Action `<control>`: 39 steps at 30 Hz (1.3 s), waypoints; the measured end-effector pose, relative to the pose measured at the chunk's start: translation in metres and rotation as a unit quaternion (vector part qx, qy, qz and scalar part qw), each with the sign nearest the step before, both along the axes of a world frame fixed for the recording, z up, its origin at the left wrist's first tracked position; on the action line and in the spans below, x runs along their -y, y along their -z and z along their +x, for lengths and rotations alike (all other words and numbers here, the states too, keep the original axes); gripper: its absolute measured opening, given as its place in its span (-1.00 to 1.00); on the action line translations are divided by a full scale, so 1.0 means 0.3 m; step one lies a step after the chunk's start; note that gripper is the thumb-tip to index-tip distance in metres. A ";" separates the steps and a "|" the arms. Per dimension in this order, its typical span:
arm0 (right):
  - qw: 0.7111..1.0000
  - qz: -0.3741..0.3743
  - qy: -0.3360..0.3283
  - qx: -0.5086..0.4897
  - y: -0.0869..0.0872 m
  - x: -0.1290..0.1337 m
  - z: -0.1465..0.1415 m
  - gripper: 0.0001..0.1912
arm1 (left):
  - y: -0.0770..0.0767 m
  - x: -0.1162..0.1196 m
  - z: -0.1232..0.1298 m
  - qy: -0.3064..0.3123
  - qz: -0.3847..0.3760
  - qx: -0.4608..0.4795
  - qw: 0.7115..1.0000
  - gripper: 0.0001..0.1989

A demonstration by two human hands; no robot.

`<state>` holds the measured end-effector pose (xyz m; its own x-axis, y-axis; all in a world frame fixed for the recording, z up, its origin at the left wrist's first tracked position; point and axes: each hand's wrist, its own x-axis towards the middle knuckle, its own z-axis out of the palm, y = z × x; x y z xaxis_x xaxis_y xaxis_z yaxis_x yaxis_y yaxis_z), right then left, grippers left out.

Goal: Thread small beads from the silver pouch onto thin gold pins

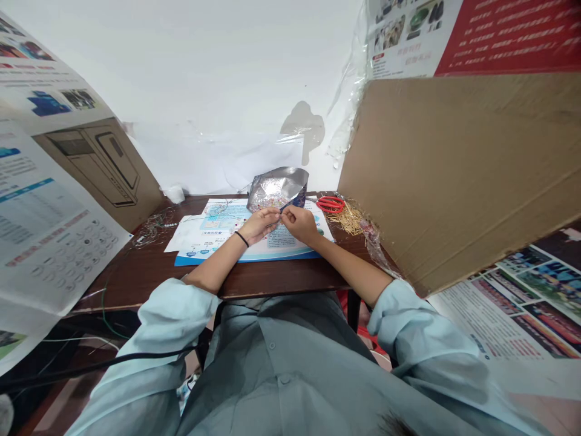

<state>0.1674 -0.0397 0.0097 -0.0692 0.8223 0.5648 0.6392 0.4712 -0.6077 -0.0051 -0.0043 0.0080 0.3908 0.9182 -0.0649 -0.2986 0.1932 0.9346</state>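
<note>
On the brown desk (272,280), mid-view, both hands meet over printed sheets (206,239), just in front of a silver foil bag (275,186). Bag's mouth gapes toward the person; its lower front is partly hidden by the hands, & the small coloured bits (276,203) inside are too tiny to ID. L hand (261,224): palm partly turned up, fingers fairly straight, reaching R; black band (242,239) on wrist. R hand (298,223): back showing, fingers curled in, tips v. close to L's. Can't tell if either hand's fingertips are shut or clamped on anything; the spot's too small. Both forearms angle inward, sleeves (179,309) rolled approx. to elbows. Red-handled scissors (330,204) lie R of bag, blade tips hard to make out, next to a pile of thin sticks (348,219). Cardboard panel (454,163) on R is cut off by frame edge.
</note>
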 end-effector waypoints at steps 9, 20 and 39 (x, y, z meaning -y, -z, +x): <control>1.000 0.012 -0.011 -0.002 0.007 -0.009 -0.001 -0.86 | 0.012 -0.009 -0.003 0.001 -0.003 0.012 1.000 -0.61; 1.000 0.015 0.006 -0.022 0.009 -0.009 0.004 -0.84 | 0.003 -0.001 -0.002 -0.014 -0.017 0.035 0.999 -0.71; 1.000 0.019 0.010 0.002 0.009 -0.011 0.006 -0.85 | 0.031 -0.019 0.002 -0.018 0.015 0.027 0.999 -0.69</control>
<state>0.1691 -0.0365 0.0070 -0.0552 0.8009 0.5962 0.6510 0.4816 -0.5867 -0.0044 0.0012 -0.0012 0.3604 0.9327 -0.0173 -0.3545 0.1541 0.9223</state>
